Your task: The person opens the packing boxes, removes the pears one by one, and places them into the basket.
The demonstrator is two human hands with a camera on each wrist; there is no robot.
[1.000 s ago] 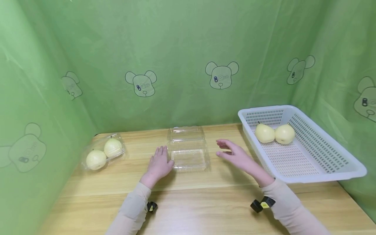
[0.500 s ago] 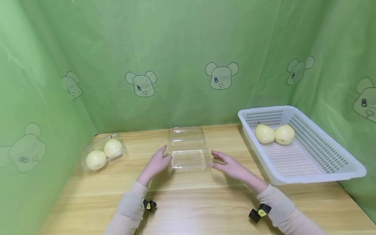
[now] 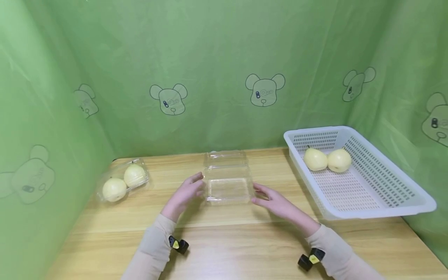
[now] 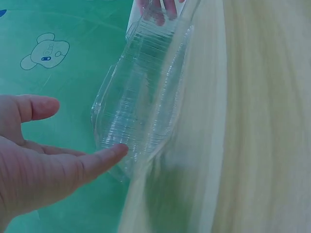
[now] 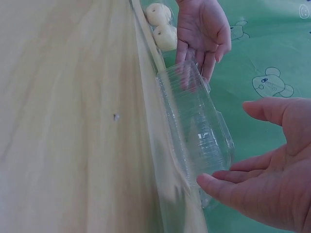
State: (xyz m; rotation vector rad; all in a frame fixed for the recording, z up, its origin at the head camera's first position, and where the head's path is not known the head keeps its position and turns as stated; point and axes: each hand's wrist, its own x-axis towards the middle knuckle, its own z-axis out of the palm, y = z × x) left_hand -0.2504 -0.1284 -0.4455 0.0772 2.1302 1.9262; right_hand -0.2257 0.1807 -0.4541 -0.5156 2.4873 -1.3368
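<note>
In the head view, a clear plastic clamshell box (image 3: pixel 228 189) lies unfolded on the wooden table, its lid half (image 3: pixel 225 159) toward the back curtain. My left hand (image 3: pixel 184 193) is at the box's left side, fingertips right at the wall. On the opposite side, my right hand (image 3: pixel 276 199) has its fingers at the right wall. The left wrist view has the left hand (image 4: pixel 43 170) with loosely extended fingers, a fingertip overlapping the box's end. Similarly relaxed, the right hand (image 5: pixel 277 170) appears in the right wrist view, palm facing the box.
A white perforated basket (image 3: pixel 379 212) at the right holds two pale yellow pears (image 3: pixel 315 159). Far left, another clear clamshell (image 3: pixel 141 171) encloses two pears (image 3: pixel 114 189). Green curtains (image 3: pixel 217 46) enclose the back and sides of the table (image 3: pixel 227 245).
My right hand has come left to the box's side. The left hand has turned from lying palm-down to facing the box's left wall. The box has shifted slightly right.
</note>
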